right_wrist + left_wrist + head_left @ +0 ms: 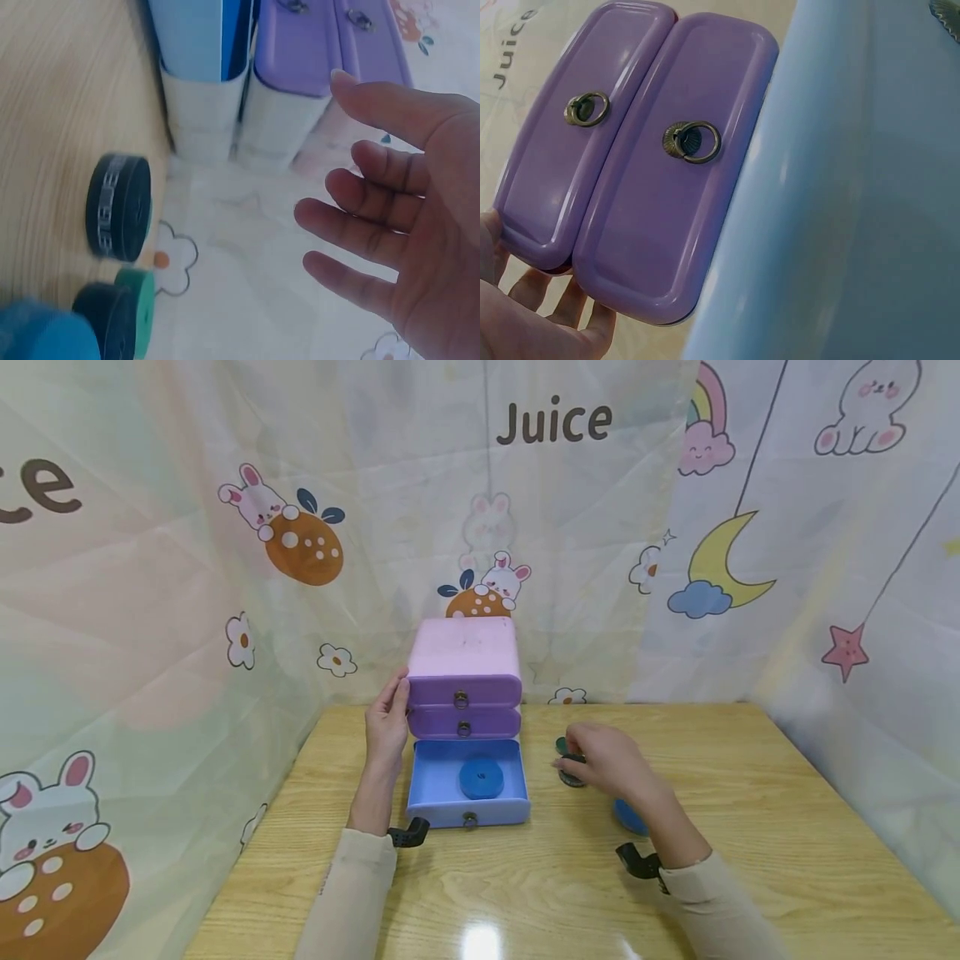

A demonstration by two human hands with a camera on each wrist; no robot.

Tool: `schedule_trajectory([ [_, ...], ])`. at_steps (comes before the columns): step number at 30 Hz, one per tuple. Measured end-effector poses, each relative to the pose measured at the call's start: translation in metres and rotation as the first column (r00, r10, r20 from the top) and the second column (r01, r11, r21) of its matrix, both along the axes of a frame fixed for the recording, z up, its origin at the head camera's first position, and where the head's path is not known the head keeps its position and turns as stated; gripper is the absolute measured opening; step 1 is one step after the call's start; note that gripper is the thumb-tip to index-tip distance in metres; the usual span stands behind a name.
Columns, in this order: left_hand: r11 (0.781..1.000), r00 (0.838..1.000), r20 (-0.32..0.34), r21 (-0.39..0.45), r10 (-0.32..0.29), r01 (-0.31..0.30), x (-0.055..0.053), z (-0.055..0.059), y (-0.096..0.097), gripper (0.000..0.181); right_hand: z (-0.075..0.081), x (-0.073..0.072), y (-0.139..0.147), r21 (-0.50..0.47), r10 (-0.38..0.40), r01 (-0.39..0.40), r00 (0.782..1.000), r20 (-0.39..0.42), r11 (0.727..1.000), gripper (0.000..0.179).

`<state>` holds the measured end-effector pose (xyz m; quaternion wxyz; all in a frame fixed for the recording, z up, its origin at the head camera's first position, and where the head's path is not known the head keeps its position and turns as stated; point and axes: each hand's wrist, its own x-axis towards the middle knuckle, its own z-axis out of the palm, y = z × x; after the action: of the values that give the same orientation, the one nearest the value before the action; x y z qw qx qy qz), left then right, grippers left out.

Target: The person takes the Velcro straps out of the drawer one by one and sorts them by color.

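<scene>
A small chest of drawers (467,647) has a pink top, two closed purple drawers (682,165) and a blue bottom drawer (435,814) pulled out. Inside the blue drawer lies a flat blue roll (482,779). My left hand (387,727) rests its fingers along the chest's left side, at the edges of the purple drawers. Over on the right, my right hand (435,217) hovers above the table with fingers spread and nothing in them. Below it are a black roll with white lettering (112,206), a second dark roll (105,322) and a green roll (141,307).
Another blue roll (631,817) lies on the wooden table (750,793) under the right forearm. Each drawer bears a ring pull, such as the brass one (697,142). A printed cloth (375,527) hangs behind the chest and along both sides.
</scene>
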<state>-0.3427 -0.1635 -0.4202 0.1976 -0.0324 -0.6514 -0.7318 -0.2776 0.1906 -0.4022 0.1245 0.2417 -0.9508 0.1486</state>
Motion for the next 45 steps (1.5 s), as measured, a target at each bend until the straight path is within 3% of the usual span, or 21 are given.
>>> schedule_trajectory([
  [9,1.0,1.0,-0.003,0.007,-0.001,0.001,-0.001,0.0,0.0,0.059,-0.003,-0.004,-0.03,0.018,0.058,-0.058,0.998,-0.018,0.998,0.033],
  [20,1.0,1.0,-0.002,0.019,-0.001,0.001,-0.002,0.0,0.0,0.055,0.0,-0.012,-0.071,-0.024,0.118,-0.117,0.992,0.033,0.993,0.029],
  [30,1.0,1.0,-0.006,0.015,-0.003,0.004,-0.003,0.0,-0.001,0.05,-0.02,-0.029,-0.093,-0.098,0.127,-0.113,0.98,0.151,0.989,0.029],
  [45,1.0,1.0,-0.009,0.013,0.005,-0.005,-0.004,-0.001,0.0,0.048,-0.042,-0.045,-0.103,-0.124,0.186,-0.164,0.964,0.191,0.979,0.036],
])
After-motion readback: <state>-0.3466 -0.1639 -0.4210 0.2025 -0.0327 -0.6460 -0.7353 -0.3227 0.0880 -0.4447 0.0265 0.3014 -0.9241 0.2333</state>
